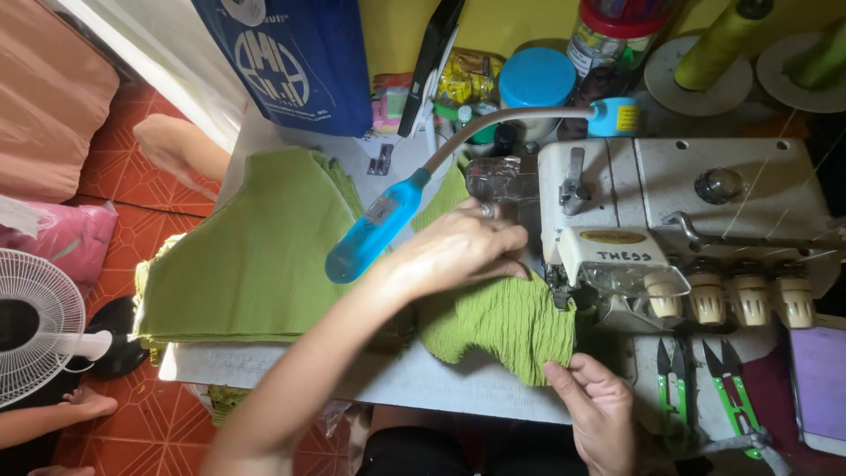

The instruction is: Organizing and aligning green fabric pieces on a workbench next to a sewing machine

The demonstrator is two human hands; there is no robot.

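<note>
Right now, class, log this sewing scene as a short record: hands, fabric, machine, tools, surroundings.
left hand: flat on the crinkled green fabric, beside the machine's needle area
right hand: pinching the fabric's near edge
machine: grey-white overlock machine with four tension knobs
lamp: blue gooseneck lamp above the table
stack: folded green pieces at left
tools: two green snips at right
floor: white fan, orange tiles
</note>
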